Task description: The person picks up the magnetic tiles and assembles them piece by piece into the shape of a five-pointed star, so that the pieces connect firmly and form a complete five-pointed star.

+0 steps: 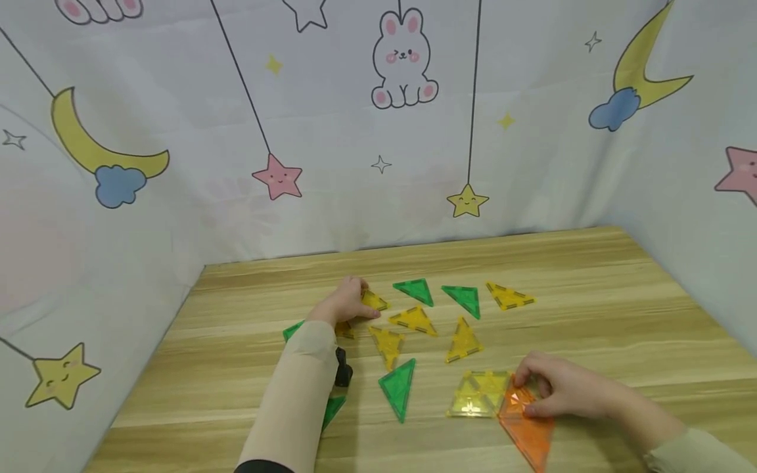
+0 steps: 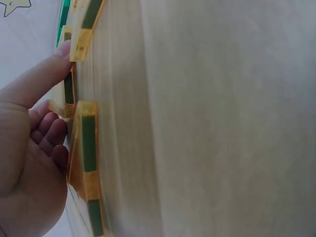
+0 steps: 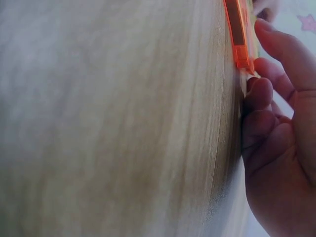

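My left hand (image 1: pixel 345 303) reaches to the far left group of tiles. Its thumb and fingers pinch a yellow triangular magnetic tile (image 1: pixel 374 300) lying on the table. In the left wrist view, another yellow tile (image 2: pixel 89 148) sits close under the curled fingers. On the near right, my right hand (image 1: pixel 568 387) holds an orange triangular magnetic tile (image 1: pixel 516 398) between thumb and index finger. Below it lies a larger orange triangle (image 1: pixel 531 437). Joined yellow tiles (image 1: pixel 480 394) lie against the left side of the orange ones.
Loose yellow triangles (image 1: pixel 415 320) and green triangles (image 1: pixel 399 387) lie scattered over the wooden table (image 1: pixel 615 302). The left forearm partly covers a green tile (image 1: pixel 334 410) and a black object (image 1: pixel 342 369). A printed cloth (image 1: pixel 355 217) stands along the back and sides.
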{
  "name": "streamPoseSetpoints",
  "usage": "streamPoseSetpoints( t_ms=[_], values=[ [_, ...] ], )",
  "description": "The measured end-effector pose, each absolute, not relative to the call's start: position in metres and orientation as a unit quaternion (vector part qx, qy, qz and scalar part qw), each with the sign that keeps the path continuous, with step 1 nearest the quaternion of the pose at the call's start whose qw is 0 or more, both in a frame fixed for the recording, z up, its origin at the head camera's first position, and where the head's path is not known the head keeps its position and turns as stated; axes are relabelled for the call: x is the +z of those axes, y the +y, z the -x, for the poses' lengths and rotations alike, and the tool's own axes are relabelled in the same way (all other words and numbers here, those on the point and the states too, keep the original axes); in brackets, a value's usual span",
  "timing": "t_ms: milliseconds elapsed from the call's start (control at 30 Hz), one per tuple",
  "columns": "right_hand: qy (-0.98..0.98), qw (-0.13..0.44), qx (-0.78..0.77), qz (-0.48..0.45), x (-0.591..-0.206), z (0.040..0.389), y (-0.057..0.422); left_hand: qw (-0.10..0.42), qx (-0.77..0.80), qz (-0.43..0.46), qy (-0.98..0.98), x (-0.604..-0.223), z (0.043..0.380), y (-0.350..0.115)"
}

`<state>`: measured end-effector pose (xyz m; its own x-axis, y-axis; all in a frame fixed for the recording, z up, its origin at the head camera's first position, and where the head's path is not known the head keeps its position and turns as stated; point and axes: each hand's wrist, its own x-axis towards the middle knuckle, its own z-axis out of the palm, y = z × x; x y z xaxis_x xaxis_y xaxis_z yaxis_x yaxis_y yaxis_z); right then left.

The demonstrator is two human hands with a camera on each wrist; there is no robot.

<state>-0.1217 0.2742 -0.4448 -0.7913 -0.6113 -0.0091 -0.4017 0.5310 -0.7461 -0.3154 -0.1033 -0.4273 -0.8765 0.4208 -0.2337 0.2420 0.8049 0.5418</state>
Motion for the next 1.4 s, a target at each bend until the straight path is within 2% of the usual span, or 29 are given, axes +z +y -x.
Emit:
streamPoseSetpoints(
  t_ms=[300, 433, 767, 933, 1200, 1400],
  values=[
    [0.865, 0.133, -0.386, 0.291, -0.441, 0.125, 0.274, 0.103, 0.246, -0.195, 0.944, -0.434, 0.319, -0.106],
    [0.866, 0.132, -0.382, 0.294, -0.442, 0.124, 0.273, 0.102, 0.234, -0.190, 0.948, -0.434, 0.317, -0.107],
    [0.864, 0.135, -0.388, 0.292, -0.446, 0.123, 0.274, 0.142, 0.294, -0.196, 0.925, -0.434, 0.314, -0.105],
    [0.865, 0.132, -0.384, 0.295, -0.447, 0.123, 0.273, 0.128, 0.305, -0.194, 0.924, -0.436, 0.313, -0.105],
    [0.864, 0.129, -0.383, 0.301, -0.447, 0.123, 0.272, 0.065, 0.335, -0.180, 0.923, -0.433, 0.309, -0.107],
    [0.861, 0.139, -0.394, 0.291, -0.447, 0.123, 0.273, 0.065, 0.379, -0.177, 0.906, -0.420, 0.301, -0.109]
  ],
)
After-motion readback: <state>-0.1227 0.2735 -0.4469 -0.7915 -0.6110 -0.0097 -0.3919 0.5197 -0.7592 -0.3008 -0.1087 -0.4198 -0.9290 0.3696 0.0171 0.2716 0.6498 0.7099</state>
